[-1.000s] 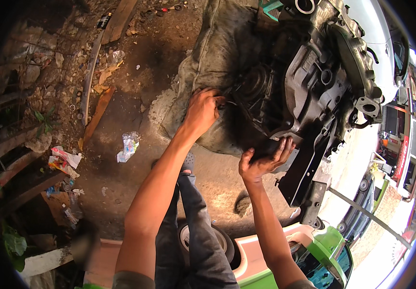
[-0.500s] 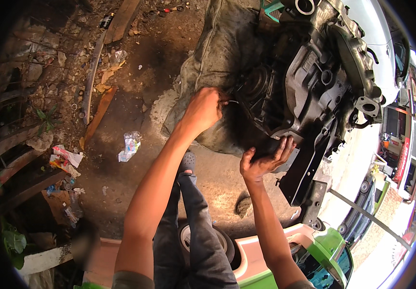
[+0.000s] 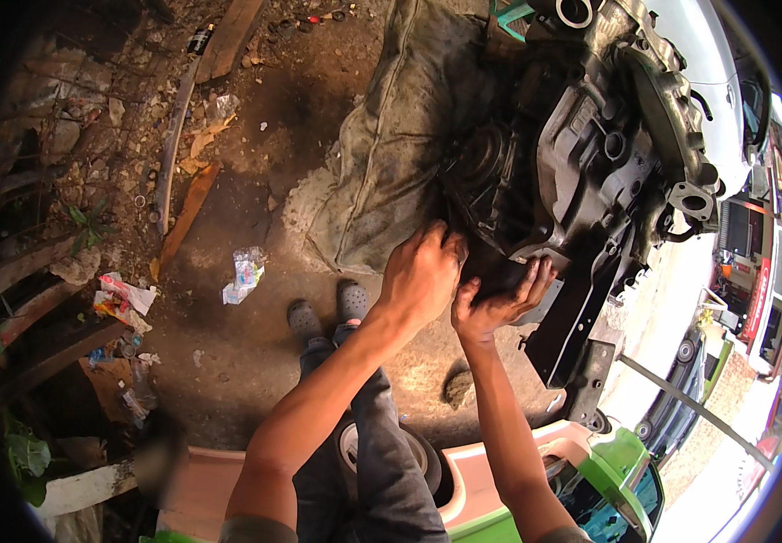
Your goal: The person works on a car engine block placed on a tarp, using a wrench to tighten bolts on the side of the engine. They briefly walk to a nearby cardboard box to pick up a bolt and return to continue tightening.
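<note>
A grimy engine [image 3: 590, 163] lies on a stained padded mat [image 3: 373, 154], with a black bracket [image 3: 554, 344] at its lower end. My left hand [image 3: 423, 271] is closed beside a dark metal part [image 3: 486, 267] at the engine's lower left; whatever its fingers hold is hidden. Just right of it, my right hand [image 3: 495, 308] grips that dark part, its fingers curled over a lighter plate edge [image 3: 540, 253] and its thumb raised on the left side.
Wood strips [image 3: 187, 222], litter [image 3: 124, 299] and a plastic wrapper [image 3: 242, 276] lie on the dirt at left. My clogs [image 3: 350, 299] are below the mat. A pink-and-green panel [image 3: 192, 489] runs along the bottom. Parked cars [image 3: 681, 371] show at right.
My left hand has moved down and right, away from a thin wire by the mat and up close to my right hand. My right hand has stayed in place.
</note>
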A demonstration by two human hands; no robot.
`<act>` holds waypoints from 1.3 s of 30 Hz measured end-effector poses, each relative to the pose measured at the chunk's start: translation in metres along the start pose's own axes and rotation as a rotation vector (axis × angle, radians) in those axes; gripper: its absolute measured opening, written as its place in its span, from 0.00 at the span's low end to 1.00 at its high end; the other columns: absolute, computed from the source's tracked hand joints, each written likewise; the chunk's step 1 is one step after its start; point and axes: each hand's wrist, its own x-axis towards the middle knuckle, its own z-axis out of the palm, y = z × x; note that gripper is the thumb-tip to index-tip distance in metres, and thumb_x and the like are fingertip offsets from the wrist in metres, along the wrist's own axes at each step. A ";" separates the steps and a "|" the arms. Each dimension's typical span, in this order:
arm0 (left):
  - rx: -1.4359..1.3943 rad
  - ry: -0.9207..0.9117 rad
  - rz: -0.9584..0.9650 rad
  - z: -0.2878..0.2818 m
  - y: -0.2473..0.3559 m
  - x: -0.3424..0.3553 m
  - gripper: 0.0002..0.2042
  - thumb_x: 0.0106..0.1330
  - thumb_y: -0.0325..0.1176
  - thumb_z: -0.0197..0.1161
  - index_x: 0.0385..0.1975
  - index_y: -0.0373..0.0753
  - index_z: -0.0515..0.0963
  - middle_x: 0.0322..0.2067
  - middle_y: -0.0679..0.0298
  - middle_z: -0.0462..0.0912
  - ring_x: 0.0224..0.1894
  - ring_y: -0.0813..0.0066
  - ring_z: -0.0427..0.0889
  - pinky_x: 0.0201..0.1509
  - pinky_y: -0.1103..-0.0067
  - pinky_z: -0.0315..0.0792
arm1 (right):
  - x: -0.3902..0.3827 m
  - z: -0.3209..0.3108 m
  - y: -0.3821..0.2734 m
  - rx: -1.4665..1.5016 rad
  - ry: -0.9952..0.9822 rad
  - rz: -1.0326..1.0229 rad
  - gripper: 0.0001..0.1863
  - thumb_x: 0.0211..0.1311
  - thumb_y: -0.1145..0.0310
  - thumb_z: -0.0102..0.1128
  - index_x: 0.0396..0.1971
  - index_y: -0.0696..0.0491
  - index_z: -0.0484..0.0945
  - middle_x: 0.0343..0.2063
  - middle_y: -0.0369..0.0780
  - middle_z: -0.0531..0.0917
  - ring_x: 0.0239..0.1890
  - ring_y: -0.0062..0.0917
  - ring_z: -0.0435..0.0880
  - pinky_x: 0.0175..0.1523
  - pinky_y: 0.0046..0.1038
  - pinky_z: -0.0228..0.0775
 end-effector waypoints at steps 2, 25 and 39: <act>0.002 0.114 0.034 0.007 -0.006 -0.004 0.10 0.56 0.27 0.62 0.37 0.32 0.78 0.34 0.49 0.78 0.36 0.50 0.82 0.36 0.65 0.79 | 0.000 -0.001 0.000 0.005 -0.031 -0.008 0.40 0.59 0.54 0.52 0.66 0.62 0.55 0.65 0.56 0.60 0.70 0.52 0.54 0.72 0.51 0.43; -0.454 0.253 -0.103 -0.015 -0.034 0.005 0.06 0.56 0.20 0.64 0.32 0.30 0.76 0.25 0.55 0.80 0.26 0.67 0.81 0.28 0.77 0.72 | -0.001 -0.001 0.000 0.012 -0.005 -0.006 0.39 0.57 0.57 0.53 0.66 0.60 0.57 0.64 0.55 0.62 0.69 0.51 0.55 0.71 0.51 0.45; 0.124 -0.181 -0.124 -0.012 -0.001 0.017 0.05 0.53 0.26 0.62 0.25 0.31 0.81 0.25 0.45 0.82 0.33 0.45 0.84 0.37 0.60 0.78 | 0.000 -0.003 -0.001 -0.004 -0.064 -0.015 0.42 0.54 0.60 0.53 0.67 0.63 0.53 0.66 0.56 0.58 0.70 0.54 0.51 0.72 0.53 0.42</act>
